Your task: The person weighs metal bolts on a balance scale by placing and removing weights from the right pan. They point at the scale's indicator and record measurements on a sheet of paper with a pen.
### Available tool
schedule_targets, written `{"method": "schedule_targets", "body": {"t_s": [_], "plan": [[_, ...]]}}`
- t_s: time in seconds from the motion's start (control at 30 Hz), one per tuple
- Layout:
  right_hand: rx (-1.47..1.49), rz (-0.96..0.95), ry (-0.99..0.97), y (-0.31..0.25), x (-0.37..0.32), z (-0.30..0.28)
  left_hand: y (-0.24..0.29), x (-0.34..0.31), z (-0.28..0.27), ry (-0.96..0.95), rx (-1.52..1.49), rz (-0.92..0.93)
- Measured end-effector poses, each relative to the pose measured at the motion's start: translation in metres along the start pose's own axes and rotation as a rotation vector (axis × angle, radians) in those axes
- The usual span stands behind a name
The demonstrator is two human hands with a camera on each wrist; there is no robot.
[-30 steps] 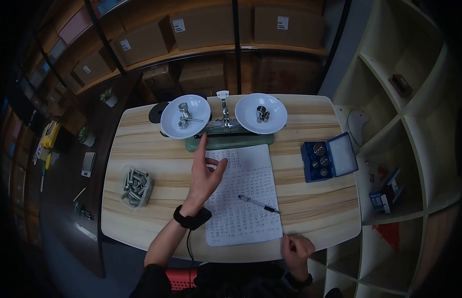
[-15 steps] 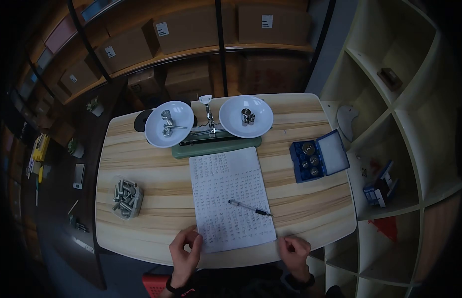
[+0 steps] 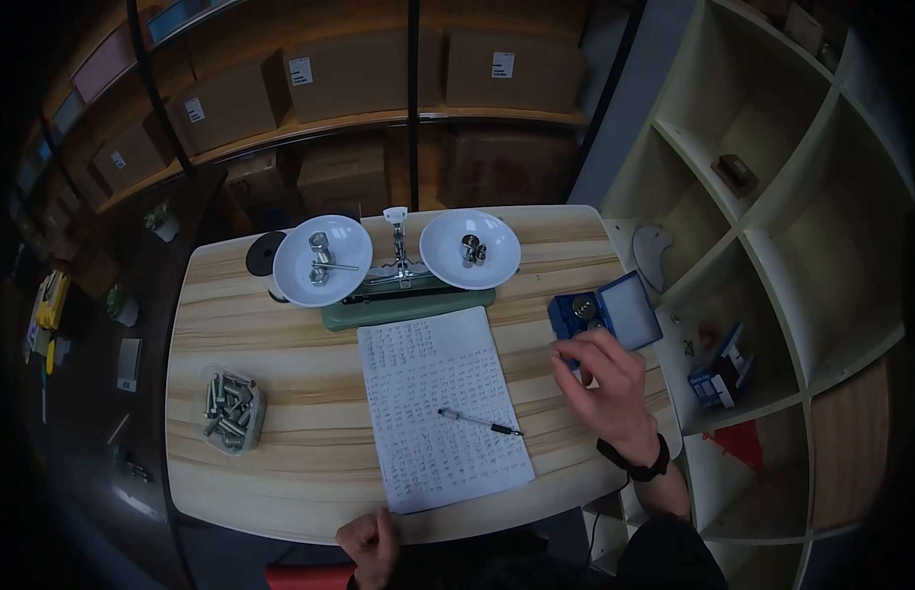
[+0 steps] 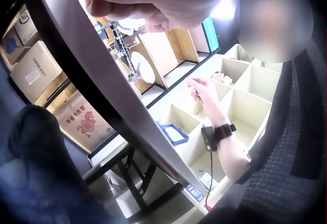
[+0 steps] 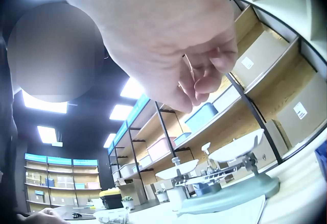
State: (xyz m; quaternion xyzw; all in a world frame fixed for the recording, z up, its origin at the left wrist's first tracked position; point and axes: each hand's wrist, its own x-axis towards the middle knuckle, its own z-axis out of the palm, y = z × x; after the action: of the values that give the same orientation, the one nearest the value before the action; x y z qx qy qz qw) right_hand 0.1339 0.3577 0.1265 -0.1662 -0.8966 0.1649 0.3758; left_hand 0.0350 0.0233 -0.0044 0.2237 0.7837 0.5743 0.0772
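Note:
My right hand (image 3: 610, 383) is raised over the right side of the table, fingers bent, and overlaps the front of the blue weight box (image 3: 566, 313). Nothing shows between its fingers in the right wrist view. Metal weights (image 3: 583, 307) sit in that box, whose lid stands open. At the front edge rests my left hand (image 3: 371, 543), loosely curled, near the corner of the written sheet (image 3: 418, 393). Behind the sheet stands a green balance scale (image 3: 408, 307). Its left pan (image 3: 292, 265) carries bolts and a nut, its right pan (image 3: 497, 236) several small weights.
A clear plastic tub of bolts (image 3: 253, 433) stands on the table's left side. Across the sheet lies a pen (image 3: 477, 422). White cubby shelves (image 3: 752, 236) border the right side, and a dark side table (image 3: 148, 393) runs along the left.
My left hand drew back from in front of the scale to the table's front edge. Then my right hand rose from that edge, forward to the weight box. The head view has shifted.

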Motion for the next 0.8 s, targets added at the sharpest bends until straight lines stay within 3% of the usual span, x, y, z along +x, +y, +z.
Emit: {"method": "schedule_targets", "body": {"t_s": [0.37,0.5,0.8], "plan": [[-0.196,0.008,-0.435,0.067,0.147,0.057,-0.033,0.035,0.000,-0.038,-0.053,0.047],[-0.276,-0.083,-0.524,0.069,0.157,0.069,-0.041,0.040,0.003,-0.020,-0.063,0.039],[-0.269,-0.051,-0.589,0.065,0.158,0.078,-0.047,0.042,0.001,-0.010,-0.034,0.043]]}}
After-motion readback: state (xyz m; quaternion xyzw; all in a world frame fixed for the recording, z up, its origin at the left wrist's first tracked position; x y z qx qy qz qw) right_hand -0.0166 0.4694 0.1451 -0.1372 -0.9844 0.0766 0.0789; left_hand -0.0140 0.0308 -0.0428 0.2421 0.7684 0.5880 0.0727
